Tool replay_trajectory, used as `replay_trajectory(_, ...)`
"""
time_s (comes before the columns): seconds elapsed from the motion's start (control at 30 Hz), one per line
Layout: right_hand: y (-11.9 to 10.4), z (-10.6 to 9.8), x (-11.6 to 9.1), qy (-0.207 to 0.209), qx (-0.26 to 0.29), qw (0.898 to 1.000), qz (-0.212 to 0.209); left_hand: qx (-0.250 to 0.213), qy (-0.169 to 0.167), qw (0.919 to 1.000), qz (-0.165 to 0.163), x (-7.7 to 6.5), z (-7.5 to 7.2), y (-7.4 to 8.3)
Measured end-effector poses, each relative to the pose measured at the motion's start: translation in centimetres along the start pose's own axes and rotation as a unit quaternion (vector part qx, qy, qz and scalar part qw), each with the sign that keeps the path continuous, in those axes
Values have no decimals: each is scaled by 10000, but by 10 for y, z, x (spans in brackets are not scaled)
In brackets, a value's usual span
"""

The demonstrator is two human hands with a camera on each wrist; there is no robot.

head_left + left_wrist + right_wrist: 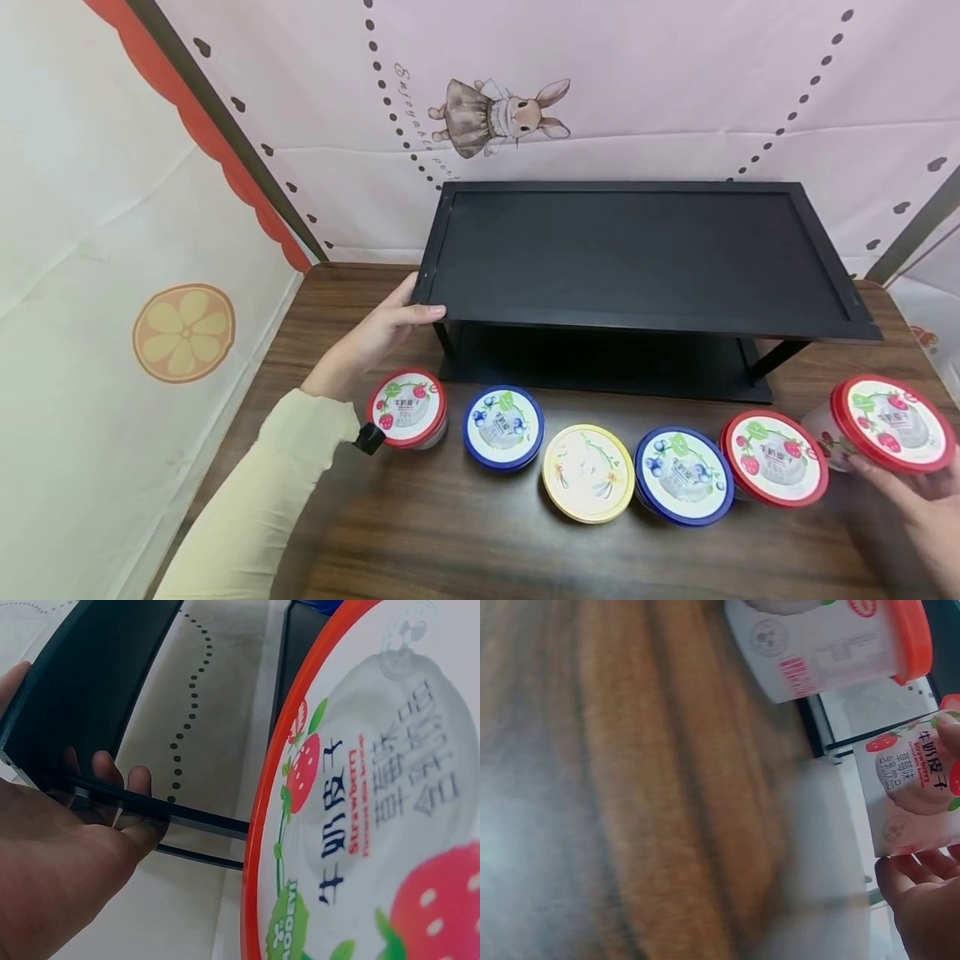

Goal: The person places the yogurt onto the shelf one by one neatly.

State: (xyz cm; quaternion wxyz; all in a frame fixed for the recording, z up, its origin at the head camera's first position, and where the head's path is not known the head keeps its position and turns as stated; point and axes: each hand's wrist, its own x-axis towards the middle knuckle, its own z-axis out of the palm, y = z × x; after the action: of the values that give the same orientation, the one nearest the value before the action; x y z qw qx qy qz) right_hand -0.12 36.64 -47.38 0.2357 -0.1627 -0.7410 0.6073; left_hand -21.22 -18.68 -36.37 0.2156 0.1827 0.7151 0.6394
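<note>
A black two-tier shelf rack stands at the back of the table. My left hand grips its left end, thumb on the top board's front corner; in the left wrist view the fingers curl round a side bar. At the far right my right hand holds a red-lidded strawberry tub, tilted. The right wrist view shows this tub between thumb and fingers. Another red-lidded strawberry tub is just left of it.
In front of the rack, from left to right, are a strawberry tub, a blue-lidded blueberry tub, a yellow-lidded tub and another blueberry tub. A rabbit-print cloth hangs behind the wooden table.
</note>
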Motion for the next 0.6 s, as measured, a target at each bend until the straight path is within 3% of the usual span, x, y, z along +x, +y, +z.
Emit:
replay_trajectory(0.17,0,-2,6,66,502,9987,-62,10,25,10000,33,0,0,-2)
replay_trajectory(0.37,33,-17,18,-208,33,9995,-247,18,13,10000,26,-1,-1,-2)
replay_trajectory(0.53,49,-26,29,-347,449,9980,-267,-3,-65,9999,99,-1,-1,-3)
replay_trajectory(0.6,52,-28,32,-447,364,9979,-302,6,-67,9999,96,-1,-2,-3)
